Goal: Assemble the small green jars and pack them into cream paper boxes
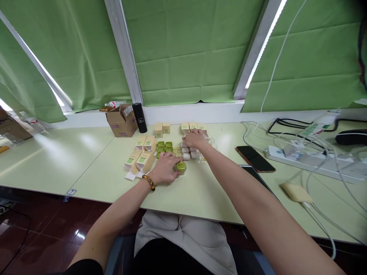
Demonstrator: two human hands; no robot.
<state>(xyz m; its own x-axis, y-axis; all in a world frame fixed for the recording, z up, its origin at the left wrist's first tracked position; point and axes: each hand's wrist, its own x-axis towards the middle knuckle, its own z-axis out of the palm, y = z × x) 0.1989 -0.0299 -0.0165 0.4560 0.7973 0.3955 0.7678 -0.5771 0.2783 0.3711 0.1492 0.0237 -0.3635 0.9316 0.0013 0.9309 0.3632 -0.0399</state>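
My left hand (165, 169), with a beaded bracelet at the wrist, closes its thumb and fingers around the side of a small clear container with a green top (181, 166), which rests on the table. Farther out, my right hand (196, 139) reaches over several small white cylinders (186, 156) grouped in the middle. Its fingers bend down at the back of that group, and what they pinch is hidden. Beside my left hand are several green square cups (161, 145) and small pale yellow pieces (177, 151).
Cream boxes with green labels stand left (145, 162) and behind (192, 126). A cardboard box (122, 121) and black cylinder (139, 117) are by the wall. On the right lie a phone (255, 158), a dark tablet-like device (256, 175), a power strip (309, 162) and tangled cables.
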